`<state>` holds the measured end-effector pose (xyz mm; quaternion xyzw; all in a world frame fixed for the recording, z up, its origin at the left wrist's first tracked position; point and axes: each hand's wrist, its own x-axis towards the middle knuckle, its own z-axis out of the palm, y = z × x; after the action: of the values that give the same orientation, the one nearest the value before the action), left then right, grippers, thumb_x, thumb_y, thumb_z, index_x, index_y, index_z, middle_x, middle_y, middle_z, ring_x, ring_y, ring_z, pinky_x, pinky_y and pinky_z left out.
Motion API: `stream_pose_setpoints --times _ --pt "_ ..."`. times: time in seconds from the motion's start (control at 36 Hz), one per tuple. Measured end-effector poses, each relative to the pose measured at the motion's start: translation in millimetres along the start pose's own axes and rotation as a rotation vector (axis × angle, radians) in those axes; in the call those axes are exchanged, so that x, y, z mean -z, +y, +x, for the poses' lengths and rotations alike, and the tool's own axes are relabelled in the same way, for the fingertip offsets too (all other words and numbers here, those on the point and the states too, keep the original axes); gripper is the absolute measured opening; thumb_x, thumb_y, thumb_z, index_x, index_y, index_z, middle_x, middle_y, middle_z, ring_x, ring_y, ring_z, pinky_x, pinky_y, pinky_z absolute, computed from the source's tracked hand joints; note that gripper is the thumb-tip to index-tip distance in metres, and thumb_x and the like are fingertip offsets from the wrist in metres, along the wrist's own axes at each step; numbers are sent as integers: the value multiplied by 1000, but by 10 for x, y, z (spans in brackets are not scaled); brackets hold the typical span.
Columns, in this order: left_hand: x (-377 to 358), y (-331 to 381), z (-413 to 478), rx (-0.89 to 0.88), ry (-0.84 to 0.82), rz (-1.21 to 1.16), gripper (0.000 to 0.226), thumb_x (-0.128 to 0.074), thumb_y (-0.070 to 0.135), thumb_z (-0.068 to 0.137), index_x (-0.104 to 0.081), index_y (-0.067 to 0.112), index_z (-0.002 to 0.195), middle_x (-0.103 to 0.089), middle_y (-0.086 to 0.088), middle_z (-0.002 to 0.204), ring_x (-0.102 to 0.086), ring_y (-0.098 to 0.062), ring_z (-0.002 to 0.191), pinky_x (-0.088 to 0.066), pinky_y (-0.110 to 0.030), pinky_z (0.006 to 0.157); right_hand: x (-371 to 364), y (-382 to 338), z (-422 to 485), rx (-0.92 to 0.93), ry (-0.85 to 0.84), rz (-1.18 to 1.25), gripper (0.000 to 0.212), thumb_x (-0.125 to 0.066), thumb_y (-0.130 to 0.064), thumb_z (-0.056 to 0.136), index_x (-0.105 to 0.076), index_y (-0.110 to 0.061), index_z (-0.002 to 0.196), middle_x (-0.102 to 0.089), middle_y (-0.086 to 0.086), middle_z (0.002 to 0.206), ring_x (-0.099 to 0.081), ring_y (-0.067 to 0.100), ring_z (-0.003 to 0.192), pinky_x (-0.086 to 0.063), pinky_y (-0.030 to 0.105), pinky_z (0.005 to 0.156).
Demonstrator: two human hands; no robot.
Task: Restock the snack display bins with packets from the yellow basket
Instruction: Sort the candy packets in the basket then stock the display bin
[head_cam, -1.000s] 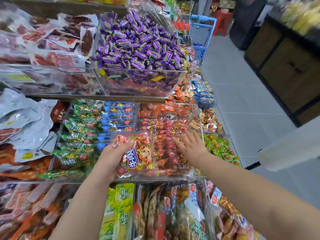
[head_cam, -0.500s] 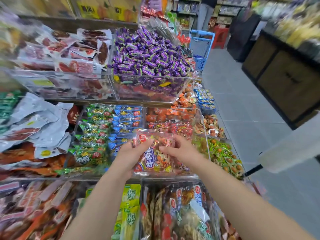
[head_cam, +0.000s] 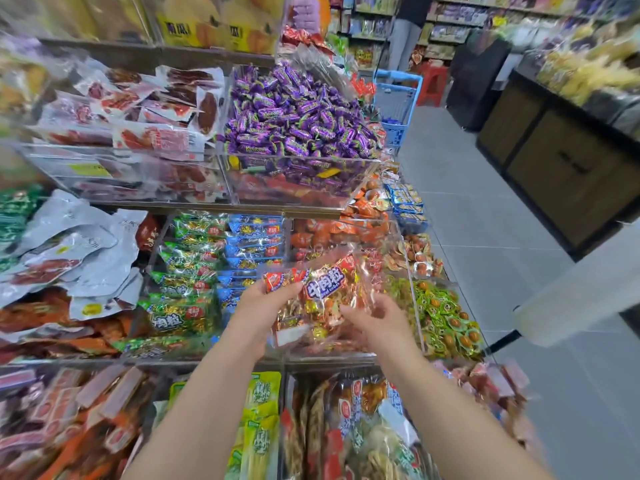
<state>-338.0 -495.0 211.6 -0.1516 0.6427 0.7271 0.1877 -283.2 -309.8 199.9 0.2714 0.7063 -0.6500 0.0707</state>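
Note:
A clear bag of red and gold wrapped snacks [head_cam: 323,296], with a blue label, is held tilted in front of me over the clear middle-shelf bin [head_cam: 410,271] of red packets. My left hand [head_cam: 266,306] grips the bag's left side, thumb on its top corner. My right hand [head_cam: 372,318] holds the lower right side from beneath, fingers curled. The yellow basket is out of view.
Neighbouring bins hold green and blue packets [head_cam: 214,258], purple candies [head_cam: 298,116], green egg packs [head_cam: 446,317] and vacuum-packed meat [head_cam: 138,109]. Lower bins [head_cam: 346,427] hold more bags. A blue basket [head_cam: 396,98] and a red stool [head_cam: 433,84] stand down the tiled aisle; a person stands beyond.
My right hand left the red-packet bin and took the bag's right side. The bag rose and tilted toward the right, now held by both hands.

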Motion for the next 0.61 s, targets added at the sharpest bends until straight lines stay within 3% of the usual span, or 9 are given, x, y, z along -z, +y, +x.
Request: stream_pose_setpoints --times 0.06,0.14,0.22,0.28,0.33,0.42,0.5,0.56,0.61 --pt "43 -14 62 -30 -22 78 19 -78 22 79 -65 19 93 -76 3 87 -68 -25 97 -53 -43 84 52 10 17 42 -1 -210 75 -79 -50 64 -46 -27 129 -55 -12 116 -57 9 96 -51 25 78" --pt "62 -9 71 -78 -70 197 16 -79 24 78 -64 25 84 -71 21 69 -68 -2 81 -43 -25 66 147 -84 67 77 -110 -202 64 -79 -50 56 -53 -34 112 -62 -12 105 -61 2 75 -47 12 53" --pt "32 -3 96 -45 -107 239 20 -80 27 77 -66 24 92 -75 10 83 -69 -10 89 -46 -29 74 224 -169 175 22 -214 -101 87 -86 -46 40 -52 -34 118 -65 4 114 -64 15 84 -56 39 80" --pt "31 13 132 -30 -85 183 42 -82 40 71 -64 25 105 -72 4 104 -65 -15 102 -46 -34 89 272 -227 229 -21 -276 -27 72 -90 -38 37 -61 -29 102 -66 17 110 -58 26 88 -46 50 94" --pt "41 11 194 -7 -43 117 74 -80 53 66 -56 16 126 -59 1 129 -57 -23 118 -43 -41 101 336 -286 331 -13 -300 35 53 -85 -23 50 -60 -31 96 -71 11 98 -65 27 86 -49 48 91" --pt "129 -56 349 -32 68 118 23 -73 42 82 -57 27 87 -63 16 89 -60 -5 80 -45 -24 69 428 -354 584 -20 -210 243 54 -75 -10 63 -55 -16 114 -73 8 96 -69 30 91 -51 55 88" --pt "132 -59 418 2 131 53 24 -70 31 87 -50 31 73 -57 27 49 -56 8 44 -39 -15 41 430 -442 821 1 -110 346 36 -70 -5 76 -53 -18 105 -74 6 94 -70 27 90 -57 44 79" --pt "117 -27 443 13 153 13 31 -71 31 87 -45 33 69 -51 29 48 -49 8 45 -37 -15 45 360 -502 983 30 -67 352 31 -66 -2 82 -53 -27 94 -74 0 82 -72 20 77 -58 30 61" --pt "111 -26 485 1 175 11 34 -72 32 85 -43 34 67 -49 30 53 -43 9 53 -36 -18 51 249 -548 1137 66 -14 278 33 -66 -4 83 -56 -27 105 -72 0 90 -71 19 81 -58 31 63"
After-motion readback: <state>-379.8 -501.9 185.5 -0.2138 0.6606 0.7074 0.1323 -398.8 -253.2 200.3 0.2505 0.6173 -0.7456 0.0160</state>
